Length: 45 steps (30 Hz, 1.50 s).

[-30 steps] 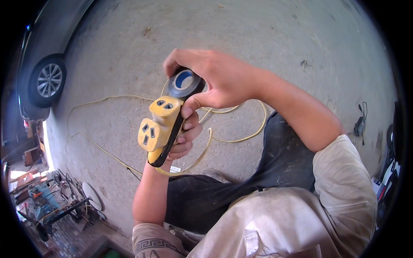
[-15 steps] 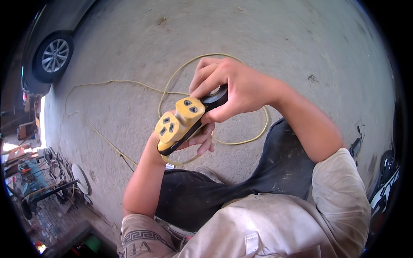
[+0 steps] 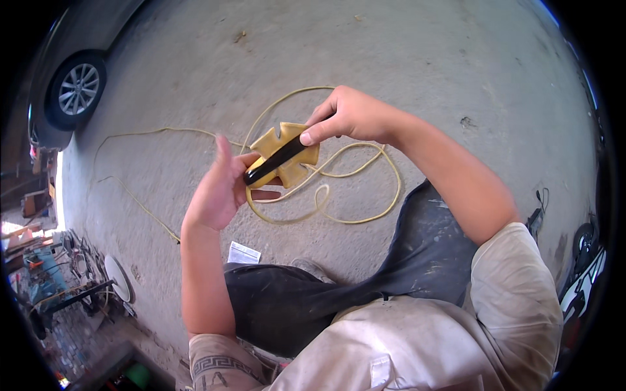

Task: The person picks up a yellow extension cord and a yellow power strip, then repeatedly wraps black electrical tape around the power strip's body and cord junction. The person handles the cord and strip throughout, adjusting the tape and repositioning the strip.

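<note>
head view: a yellow block [image 3: 266, 144], black tape [image 3: 277, 161] along its edge, is held above the floor [image 3: 424, 65]. the left hand [image 3: 218, 192], loosely spread, thumb clear, supports its near end; the right hand [image 3: 352, 116] pinches its far end. keeping the tape taut and flat would likely prevent wrinkles.

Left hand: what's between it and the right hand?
The yellow block, with a black strip along it, lies between the left hand and the right hand, in the head view.
</note>
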Motion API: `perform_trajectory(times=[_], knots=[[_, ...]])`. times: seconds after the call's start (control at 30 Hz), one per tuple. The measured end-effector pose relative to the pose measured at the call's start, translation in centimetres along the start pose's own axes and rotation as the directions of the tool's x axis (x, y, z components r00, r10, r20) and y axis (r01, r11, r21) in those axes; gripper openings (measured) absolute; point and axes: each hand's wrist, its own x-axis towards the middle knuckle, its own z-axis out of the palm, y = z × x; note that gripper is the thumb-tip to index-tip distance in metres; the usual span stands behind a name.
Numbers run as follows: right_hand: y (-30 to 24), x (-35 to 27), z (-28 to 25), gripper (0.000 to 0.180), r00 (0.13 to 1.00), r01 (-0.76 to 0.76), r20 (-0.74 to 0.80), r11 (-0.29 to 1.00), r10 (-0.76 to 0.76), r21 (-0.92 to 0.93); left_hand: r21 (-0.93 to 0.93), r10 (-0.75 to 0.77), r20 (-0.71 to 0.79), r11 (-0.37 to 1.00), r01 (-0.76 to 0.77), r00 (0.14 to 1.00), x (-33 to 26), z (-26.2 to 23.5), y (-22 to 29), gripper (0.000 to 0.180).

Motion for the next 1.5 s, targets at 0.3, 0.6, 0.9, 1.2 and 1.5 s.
perform_trajectory(times=[0.3,0.6,0.9,1.2,1.5], knots=[[0.4,0.2,0.7,0.046,0.997,0.067,-0.018,0.995,-0.068,-0.077,0.370,0.254,-0.240,0.916,-0.153,0.937,1.8,1.8,-1.6,0.053],[-1.0,-0.5,0.0,0.032,0.962,0.251,-0.007,0.897,-0.272,-0.365,0.282,0.392,-0.239,0.904,-0.323,0.889,2.2,2.2,-2.1,0.047],[0.1,-0.4,0.0,0.022,0.858,0.364,-0.012,0.626,-0.513,-0.689,0.345,0.341,-0.276,0.908,-0.239,0.899,2.8,1.9,-2.0,0.045],[-1.0,-1.0,1.0,0.009,0.771,0.434,-0.184,0.715,-0.610,-0.549,0.257,0.418,-0.152,0.892,-0.372,0.896,0.7,2.7,-0.3,0.047],[4.3,2.2,-5.1,0.028,0.694,-0.051,-0.674,0.916,-0.253,-0.397,0.116,0.577,-0.181,0.817,-0.565,0.797,-0.7,0.2,-0.6,0.048]])
